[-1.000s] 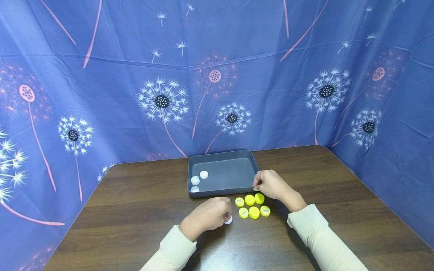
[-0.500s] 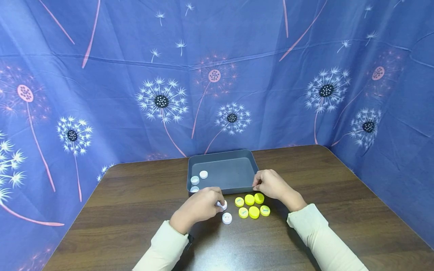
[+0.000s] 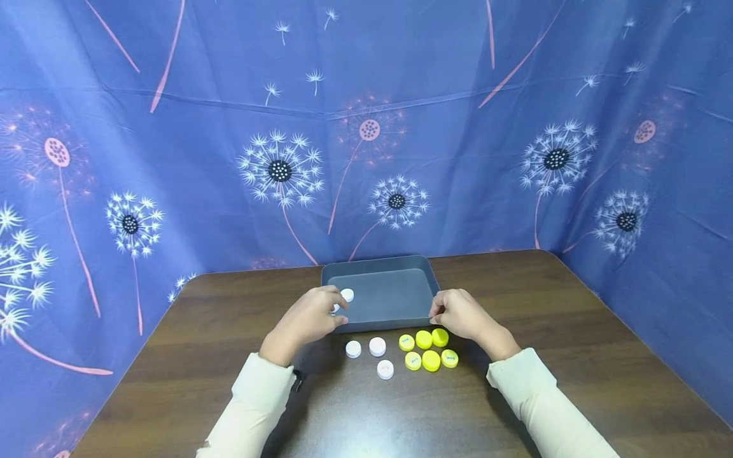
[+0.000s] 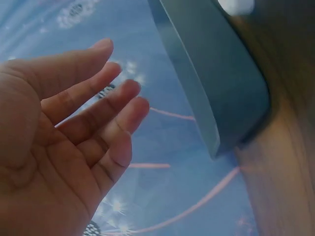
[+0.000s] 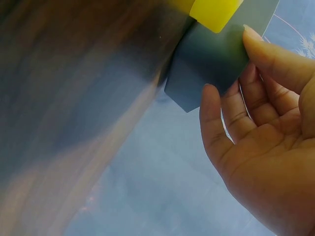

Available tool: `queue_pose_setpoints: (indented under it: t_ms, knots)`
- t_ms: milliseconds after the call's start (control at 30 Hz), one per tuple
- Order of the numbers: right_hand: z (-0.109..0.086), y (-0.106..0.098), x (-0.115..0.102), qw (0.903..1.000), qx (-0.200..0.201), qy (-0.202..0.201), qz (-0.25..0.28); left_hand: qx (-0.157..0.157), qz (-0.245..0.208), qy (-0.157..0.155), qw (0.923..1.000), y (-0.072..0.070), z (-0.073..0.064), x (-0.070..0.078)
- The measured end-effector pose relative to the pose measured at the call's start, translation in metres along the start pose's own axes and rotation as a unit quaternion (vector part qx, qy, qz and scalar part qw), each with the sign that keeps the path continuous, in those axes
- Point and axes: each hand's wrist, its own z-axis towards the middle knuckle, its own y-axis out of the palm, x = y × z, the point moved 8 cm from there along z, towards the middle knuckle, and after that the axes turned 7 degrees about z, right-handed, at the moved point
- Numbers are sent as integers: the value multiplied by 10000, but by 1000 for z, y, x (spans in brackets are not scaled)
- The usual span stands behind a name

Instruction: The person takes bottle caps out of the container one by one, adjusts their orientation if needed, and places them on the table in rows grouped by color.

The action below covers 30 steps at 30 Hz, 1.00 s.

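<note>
My left hand (image 3: 309,316) is over the front left corner of the dark grey tray (image 3: 382,324), its fingers loosely bent and, in the left wrist view, nothing between them. Inside the tray two white bottle caps show, one white cap (image 3: 347,295) in plain sight and the other partly behind my fingers. With thumb and fingers, my right hand (image 3: 464,314) grips the tray's front right corner; the thumb lies against the wall in the right wrist view. Three white caps, among them a lower white cap (image 3: 385,369), rest on the table just in front of the tray.
Several yellow bottle caps, one of them a plain yellow cap (image 3: 431,360), stand in two rows right of the white ones, some with blue writing. The brown wooden table (image 3: 572,356) meets a blue dandelion-print cloth (image 3: 458,127) at its back and sides.
My left hand has moved from the caps on the table up and left to the tray. Three white caps now show on the table, against one at first. My right hand stays put.
</note>
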Motion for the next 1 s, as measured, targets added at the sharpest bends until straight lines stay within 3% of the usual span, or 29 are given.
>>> queue_pose_setpoints:
  t_ms: [300, 833, 1000]
  knots:
    - [-1, -1, 3, 9999, 32, 66, 109, -126, 309, -399, 9986, 6, 22, -29]
    - [1, 2, -1, 10000, -41, -48, 31, -566, 487, -736, 9945, 23, 50, -43]
    - [0, 1, 1, 10000, 15, 28, 15, -779, 558, -905, 9913, 37, 61, -53]
